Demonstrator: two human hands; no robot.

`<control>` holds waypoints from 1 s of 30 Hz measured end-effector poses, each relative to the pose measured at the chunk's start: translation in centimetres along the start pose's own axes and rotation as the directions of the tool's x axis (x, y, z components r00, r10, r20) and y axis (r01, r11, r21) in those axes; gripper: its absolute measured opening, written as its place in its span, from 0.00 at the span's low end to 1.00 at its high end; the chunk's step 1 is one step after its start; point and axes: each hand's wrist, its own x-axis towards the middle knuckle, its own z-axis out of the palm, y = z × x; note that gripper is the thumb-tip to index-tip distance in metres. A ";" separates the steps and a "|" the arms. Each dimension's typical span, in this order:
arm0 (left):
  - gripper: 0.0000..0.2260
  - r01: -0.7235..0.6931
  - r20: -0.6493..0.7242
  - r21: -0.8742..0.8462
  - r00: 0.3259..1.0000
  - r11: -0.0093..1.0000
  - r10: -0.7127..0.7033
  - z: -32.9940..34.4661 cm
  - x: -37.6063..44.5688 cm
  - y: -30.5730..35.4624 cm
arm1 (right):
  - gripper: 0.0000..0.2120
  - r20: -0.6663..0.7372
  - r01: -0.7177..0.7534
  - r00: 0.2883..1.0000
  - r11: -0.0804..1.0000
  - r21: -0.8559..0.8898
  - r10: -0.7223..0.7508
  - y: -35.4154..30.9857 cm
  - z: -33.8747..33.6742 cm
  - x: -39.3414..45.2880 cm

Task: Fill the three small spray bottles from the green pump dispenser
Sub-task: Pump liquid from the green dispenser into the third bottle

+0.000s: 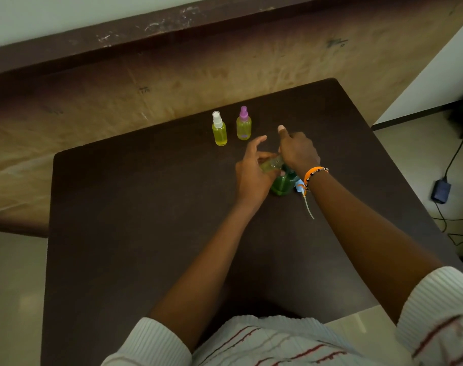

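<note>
Two small spray bottles stand upright at the far side of the dark table (146, 207): one with a white cap (219, 129), one with a purple cap (243, 124). Both hold yellow-green liquid. My left hand (251, 170) grips a third small bottle (271, 163), tilted, its open neck toward the top of the green pump dispenser (283, 183). My right hand (297, 149) rests on top of the dispenser with fingers curled over its pump head, thumb sticking up. The pump head itself is hidden.
A small blue object (300, 187) lies just right of the dispenser, under my right wrist. A black adapter with cable (441, 191) sits on the floor to the right. A wooden ledge (172, 83) runs behind the table.
</note>
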 end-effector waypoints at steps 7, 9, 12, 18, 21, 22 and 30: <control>0.33 0.000 0.001 -0.010 1.000 1.000 0.000 0.0 0.1 -0.1 | 0.36 0.134 -0.020 0.991 0.996 0.084 0.009 0.1 -0.5 0.3; 0.32 0.005 -0.008 -0.012 1.000 1.000 -0.005 0.2 0.0 -0.1 | 0.34 0.046 -0.013 0.999 1.000 0.019 0.012 0.2 -0.2 0.1; 0.32 -0.008 -0.012 -0.002 1.000 1.000 0.008 0.2 -0.1 -0.3 | 0.31 0.001 0.017 1.000 0.999 -0.048 -0.017 0.1 -0.1 0.0; 0.33 -0.011 -0.001 -0.013 1.000 1.000 0.011 0.1 0.1 -0.1 | 0.36 0.079 -0.019 0.997 0.999 0.028 0.016 -0.2 -0.4 0.0; 0.32 -0.005 -0.001 -0.030 1.000 1.000 0.005 0.0 0.1 -0.2 | 0.41 0.200 -0.046 0.979 0.995 0.091 0.027 -0.4 -0.8 0.1; 0.32 -0.005 0.000 -0.033 1.000 0.999 0.005 0.1 0.1 -0.2 | 0.41 0.192 -0.050 0.981 0.993 0.107 0.028 -0.2 -0.7 0.1; 0.34 -0.001 0.002 -0.035 1.000 0.999 0.001 0.2 0.1 -0.3 | 0.33 0.041 -0.033 0.999 0.999 0.030 0.032 0.2 0.1 0.4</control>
